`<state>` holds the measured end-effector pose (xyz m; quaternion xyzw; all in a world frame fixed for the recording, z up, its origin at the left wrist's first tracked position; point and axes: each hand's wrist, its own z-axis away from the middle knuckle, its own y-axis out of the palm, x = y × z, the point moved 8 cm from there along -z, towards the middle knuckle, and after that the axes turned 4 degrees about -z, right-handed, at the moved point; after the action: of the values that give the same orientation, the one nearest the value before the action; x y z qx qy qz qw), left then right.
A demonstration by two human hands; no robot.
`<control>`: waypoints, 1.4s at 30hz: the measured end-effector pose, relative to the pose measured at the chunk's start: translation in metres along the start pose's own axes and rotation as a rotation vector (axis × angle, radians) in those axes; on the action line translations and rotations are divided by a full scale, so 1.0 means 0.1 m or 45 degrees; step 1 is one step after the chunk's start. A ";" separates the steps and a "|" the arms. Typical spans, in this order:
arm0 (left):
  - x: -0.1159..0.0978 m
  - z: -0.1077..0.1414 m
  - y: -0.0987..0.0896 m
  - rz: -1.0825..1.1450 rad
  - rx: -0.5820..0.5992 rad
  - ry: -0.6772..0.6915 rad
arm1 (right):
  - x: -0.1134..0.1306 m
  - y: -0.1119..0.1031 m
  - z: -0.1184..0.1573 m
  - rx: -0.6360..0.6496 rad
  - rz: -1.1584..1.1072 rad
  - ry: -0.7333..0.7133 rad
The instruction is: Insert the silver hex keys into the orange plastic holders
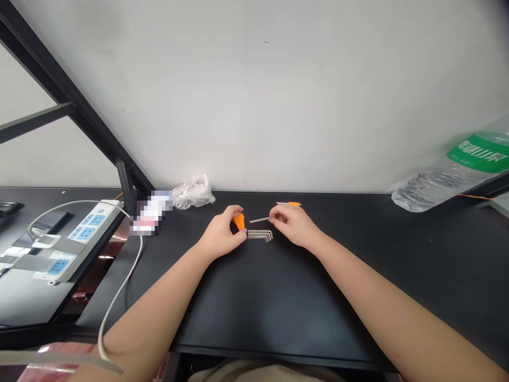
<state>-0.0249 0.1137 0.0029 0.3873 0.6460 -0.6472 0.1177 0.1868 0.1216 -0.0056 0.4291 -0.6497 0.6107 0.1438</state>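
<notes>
Closed grips: your left hand [219, 234] pinches an orange plastic piece [239, 221], your right hand [292, 225] a thin steel rod [259, 219].

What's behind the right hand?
A thin metal rod with an orange grip lies on the desk just beyond the right hand; anything directly beneath the hand is hidden.

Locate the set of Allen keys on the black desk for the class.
In the head view, the Allen keys lie near the middle of the black desk, between the person's left hand and right hand, closer to the left hand.
</notes>
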 end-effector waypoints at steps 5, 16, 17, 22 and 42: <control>-0.08 0.01 0.01 0.026 0.037 0.070 | 0.24 -0.09 0.04 -0.209 -0.102 -0.194; -0.18 0.05 0.00 0.052 0.074 0.147 | 0.33 -0.07 0.08 -0.126 0.068 -0.363; -0.19 0.06 0.01 0.028 0.090 0.158 | 0.35 -0.07 0.09 -0.116 0.120 -0.386; -0.27 0.11 0.06 -0.025 0.158 0.232 | 0.47 -0.04 0.13 -0.130 0.206 -0.450; -0.19 0.06 -0.03 -0.088 -0.126 0.209 | -0.01 0.16 0.03 0.161 0.223 -0.089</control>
<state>-0.0167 0.1016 0.0169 0.4104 0.6975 -0.5843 0.0609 0.1764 0.1176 -0.0175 0.3998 -0.6496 0.6454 0.0400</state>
